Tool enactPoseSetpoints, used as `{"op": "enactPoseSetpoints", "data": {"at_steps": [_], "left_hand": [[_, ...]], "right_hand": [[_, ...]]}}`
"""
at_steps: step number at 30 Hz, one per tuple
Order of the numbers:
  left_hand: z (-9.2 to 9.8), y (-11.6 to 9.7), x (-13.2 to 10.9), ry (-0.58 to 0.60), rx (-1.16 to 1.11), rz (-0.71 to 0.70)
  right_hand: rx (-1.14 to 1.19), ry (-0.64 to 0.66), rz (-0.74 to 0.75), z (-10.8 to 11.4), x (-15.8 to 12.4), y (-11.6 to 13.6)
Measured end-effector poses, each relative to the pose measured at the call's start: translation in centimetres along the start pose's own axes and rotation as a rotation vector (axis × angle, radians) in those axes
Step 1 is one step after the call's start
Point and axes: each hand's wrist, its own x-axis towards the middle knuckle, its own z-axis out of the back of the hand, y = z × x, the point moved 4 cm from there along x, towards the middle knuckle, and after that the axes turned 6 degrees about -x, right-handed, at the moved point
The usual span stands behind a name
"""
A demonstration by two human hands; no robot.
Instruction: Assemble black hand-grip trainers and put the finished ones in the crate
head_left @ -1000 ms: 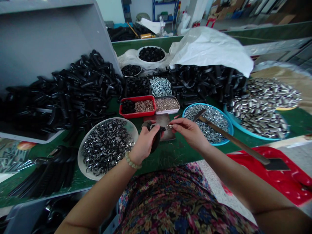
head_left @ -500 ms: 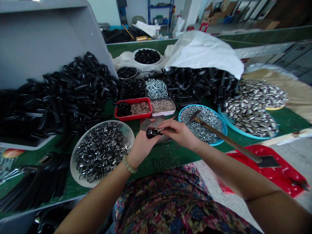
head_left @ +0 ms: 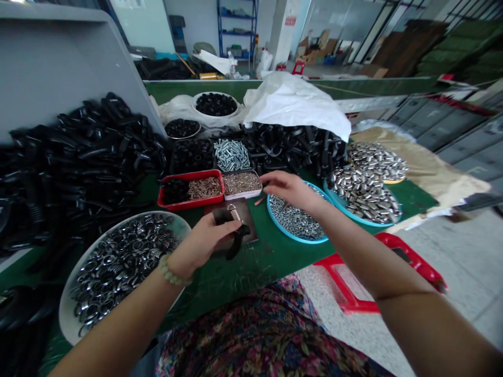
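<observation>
My left hand (head_left: 198, 241) is closed around a black handle piece (head_left: 236, 245) with a silvery coil spring (head_left: 234, 212) standing out of its top. The palm hides part of the piece, which is held over a dark metal plate (head_left: 249, 222) on the green bench. Out to the right, my right hand (head_left: 288, 189) has its fingers stretched toward the right edge of a white tray of tiny coppery parts (head_left: 241, 183). Nothing shows between those fingers. Below that hand sits a blue basin of small silvery parts (head_left: 296, 220), partly covered by the forearm.
A red tray (head_left: 190, 201) holds black caps and copper-coloured pins. Silvery screws (head_left: 231, 155) lie behind it. A white basin of metal rings (head_left: 126, 262) stands left, below heaped black handles (head_left: 86, 141). Metal sleeves (head_left: 361, 193) fill another basin at right. A red stool (head_left: 353, 303) is beside the bench.
My right hand has left the black piece and moved to the white tray's edge. My left hand still holds the piece, with its spring now upright. The view has turned right.
</observation>
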Motion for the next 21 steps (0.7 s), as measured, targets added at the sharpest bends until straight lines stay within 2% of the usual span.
{"op": "enactPoseSetpoints", "data": {"at_steps": [2,3,5,8,11,14,16,18,21], "left_hand": [[0.8,-0.1,-0.6,-0.074,-0.037,-0.004],[1.2,-0.4,-0.9,-0.089,0.053,-0.033],[1.9,-1.3,-1.5,-0.096,0.394,-0.144],[2.3,-3.4,-2.2,-0.164,0.974,-0.415],[2.6,-5.2,-3.0,-0.286,1.238,-0.644],[2.8,-6.0,-3.7,-0.318,1.138,-0.731],[2.8,-6.0,-3.9,-0.325,0.953,-0.703],[2.7,-5.6,-3.6,-0.331,0.734,-0.619],[2.1,-4.3,-2.8,-0.314,0.456,-0.471]], "right_hand": [[-0.261,-0.157,-0.422,1.3,0.1,-7.4],[-0.316,-0.182,-0.504,1.6,0.1,-10.4],[-0.373,-0.177,-0.570,1.8,0.2,-15.3],[-0.386,-0.117,-0.546,1.4,0.9,-19.3],[-0.383,-0.066,-0.515,1.5,2.0,-20.5],[-0.369,-0.062,-0.480,2.9,2.9,-20.3],[-0.352,-0.095,-0.451,4.0,3.5,-19.2],[-0.290,-0.188,-0.412,4.5,4.5,-17.5],[-0.159,-0.396,-0.367,3.4,6.6,-14.0]]}}
